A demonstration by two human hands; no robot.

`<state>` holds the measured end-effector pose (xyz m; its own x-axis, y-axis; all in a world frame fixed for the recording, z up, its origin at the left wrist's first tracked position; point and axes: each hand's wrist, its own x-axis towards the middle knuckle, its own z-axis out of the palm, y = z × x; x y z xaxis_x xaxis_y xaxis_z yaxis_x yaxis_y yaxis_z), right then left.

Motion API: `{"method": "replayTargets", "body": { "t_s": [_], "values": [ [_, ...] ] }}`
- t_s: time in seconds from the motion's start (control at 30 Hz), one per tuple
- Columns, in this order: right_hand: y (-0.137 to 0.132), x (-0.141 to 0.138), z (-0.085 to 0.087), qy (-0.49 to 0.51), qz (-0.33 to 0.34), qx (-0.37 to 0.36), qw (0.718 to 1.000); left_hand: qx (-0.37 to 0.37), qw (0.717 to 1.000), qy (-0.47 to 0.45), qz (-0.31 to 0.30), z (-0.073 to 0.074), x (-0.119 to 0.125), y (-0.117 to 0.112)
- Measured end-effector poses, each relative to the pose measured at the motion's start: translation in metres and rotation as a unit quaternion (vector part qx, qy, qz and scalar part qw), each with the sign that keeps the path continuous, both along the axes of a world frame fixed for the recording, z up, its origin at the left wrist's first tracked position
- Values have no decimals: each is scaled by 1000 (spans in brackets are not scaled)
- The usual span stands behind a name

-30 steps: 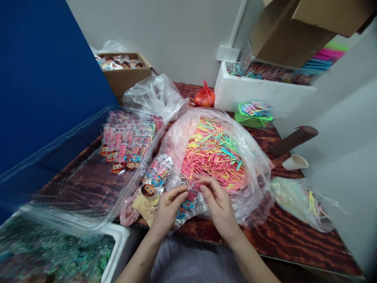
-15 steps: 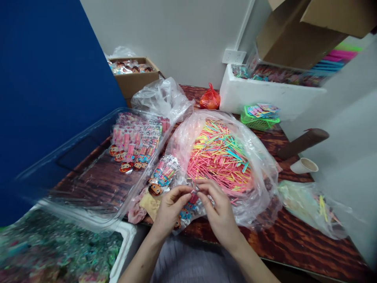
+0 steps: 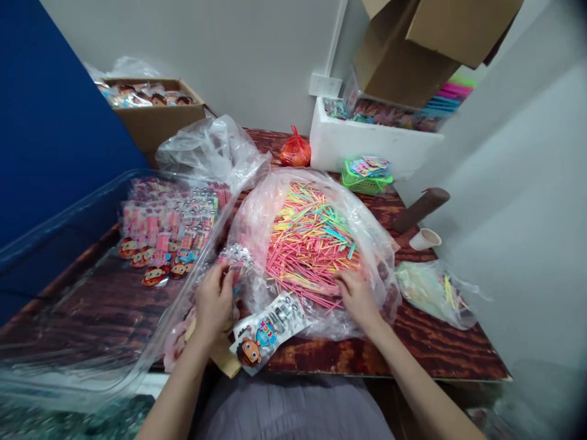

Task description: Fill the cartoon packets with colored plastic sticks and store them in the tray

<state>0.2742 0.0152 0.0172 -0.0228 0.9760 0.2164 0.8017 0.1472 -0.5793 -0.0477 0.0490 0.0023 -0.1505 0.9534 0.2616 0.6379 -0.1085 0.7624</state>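
Hands [image 3: 213, 299] [image 3: 359, 299] curl part-open, grip unclear, left by packets [image 3: 238, 256] near tray rim [image 3: 181, 299], right at sticks [image 3: 309, 250] inside bag edge [image 3: 373, 241].

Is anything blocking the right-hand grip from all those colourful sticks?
Nothing visible does. The right-hand grip is at the near right side of the colourful sticks, and the see-through bag around them lies open.

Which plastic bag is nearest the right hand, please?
The large open bag full of coloured sticks: the right hand is over it; other bags lie farther away.
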Motion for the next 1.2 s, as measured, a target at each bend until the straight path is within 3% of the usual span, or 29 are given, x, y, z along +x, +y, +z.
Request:
{"method": "replayTargets", "body": {
  "t_s": [0.1, 0.17, 0.3, 0.47, 0.73, 0.93, 1.07, 1.2],
  "values": [
    [15, 21, -13, -130, 5, -23, 991, 42, 985, 162, 52, -18, 7, 13],
    [21, 15, -14, -211, 13, -45, 976, 50, 977, 199, 64, -21, 9, 15],
    [24, -15, -10, -325, 2, -47, 944, 52, 977, 196, 64, -15, 8, 8],
    [30, -38, -9, -380, 15, -47, 924, 50, 982, 173, 49, -7, 7, 1],
    [41, -38, -20, -383, 22, -72, 921, 53, 987, 152, 17, 0, 7, -9],
    [50, -14, -9, -326, -4, -101, 940, 68, 985, 158, 5, 12, 9, -19],
    [54, -9, -2, -256, -9, -134, 957, 95, 981, 168, -16, 20, 23, -24],
    [51, -4, -4, -248, -7, -134, 960, 98, 980, 154, -72, 23, 45, -25]
  ]
}}
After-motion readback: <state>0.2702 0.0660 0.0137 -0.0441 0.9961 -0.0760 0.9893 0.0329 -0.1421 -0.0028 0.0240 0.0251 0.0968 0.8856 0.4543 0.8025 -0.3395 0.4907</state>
